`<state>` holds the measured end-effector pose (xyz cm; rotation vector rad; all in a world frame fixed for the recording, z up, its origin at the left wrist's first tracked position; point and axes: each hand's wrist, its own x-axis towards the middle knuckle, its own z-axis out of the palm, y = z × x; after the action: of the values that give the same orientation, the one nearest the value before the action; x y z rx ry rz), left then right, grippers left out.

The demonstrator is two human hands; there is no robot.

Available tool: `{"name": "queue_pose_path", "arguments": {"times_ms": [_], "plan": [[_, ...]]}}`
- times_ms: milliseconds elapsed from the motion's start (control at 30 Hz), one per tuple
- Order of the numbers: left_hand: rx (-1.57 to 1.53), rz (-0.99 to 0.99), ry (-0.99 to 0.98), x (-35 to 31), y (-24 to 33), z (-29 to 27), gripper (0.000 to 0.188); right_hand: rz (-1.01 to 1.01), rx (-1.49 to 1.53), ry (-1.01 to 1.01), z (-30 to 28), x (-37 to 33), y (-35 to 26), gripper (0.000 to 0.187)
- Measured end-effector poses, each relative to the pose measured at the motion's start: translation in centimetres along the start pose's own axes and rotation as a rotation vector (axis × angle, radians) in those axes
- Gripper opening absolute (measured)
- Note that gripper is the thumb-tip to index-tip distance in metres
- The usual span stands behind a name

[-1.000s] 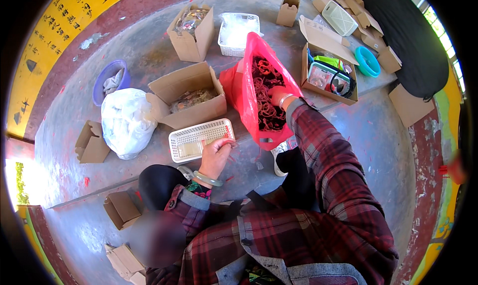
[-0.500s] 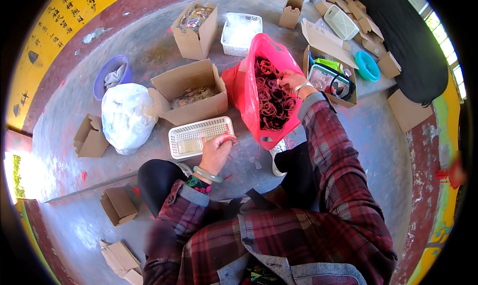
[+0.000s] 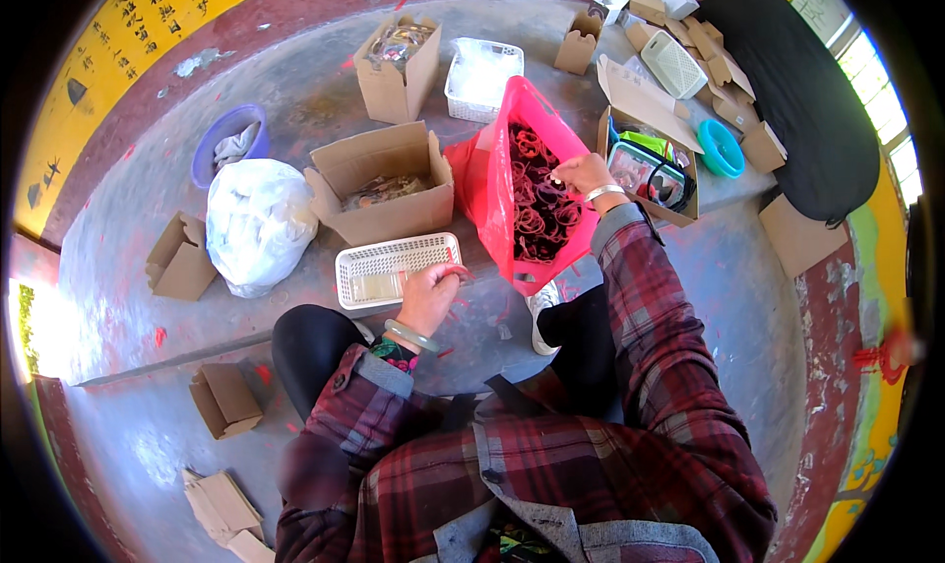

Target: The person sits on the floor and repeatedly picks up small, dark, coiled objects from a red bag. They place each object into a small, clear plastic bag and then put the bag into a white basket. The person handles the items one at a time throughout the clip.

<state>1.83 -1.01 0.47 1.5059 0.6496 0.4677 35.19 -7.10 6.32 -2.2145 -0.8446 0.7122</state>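
Note:
A bright pink plastic bag (image 3: 484, 181) stands open before me, full of coiled dark red and pink cord loops (image 3: 536, 204). Over its right side, my right hand (image 3: 588, 176) is closed in a pinch; a small pale bit shows at the fingertips, too small to name. My left hand (image 3: 427, 299) is closed as well, at the right end of a white perforated basket (image 3: 346, 285). A thin reddish cord (image 3: 457, 271) shows between its thumb and fingers. Some flat, clear packets (image 3: 377, 286) lie in that basket.
Beyond the basket, an open cardboard box (image 3: 404, 212) holds small packets, beside a stuffed white bag (image 3: 258, 230). A purple basin (image 3: 207, 150) sits far left. At right are a box of belongings (image 3: 658, 164) and a turquoise basin (image 3: 722, 150). A step edge (image 3: 182, 368) crosses the floor.
My right hand has risen slightly from among the loops, its fingers now more bunched. My left hand stays nearly still beside the basket. The whole view has shifted a little.

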Motion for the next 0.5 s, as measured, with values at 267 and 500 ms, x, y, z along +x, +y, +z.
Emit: {"name": "queue_pose_path", "arguments": {"times_ms": [267, 500], "plan": [[0.101, 0.043, 0.022, 0.3, -1.7, -0.3, 0.022, -0.009, 0.316, 0.189, -1.2, -3.0, -2.6, 0.022], [-0.015, 0.030, -0.029, 0.3, -0.2, 0.0, 0.021, -0.027, 1.094, -0.300, -0.4, -2.5, -0.7, 0.019]]}}
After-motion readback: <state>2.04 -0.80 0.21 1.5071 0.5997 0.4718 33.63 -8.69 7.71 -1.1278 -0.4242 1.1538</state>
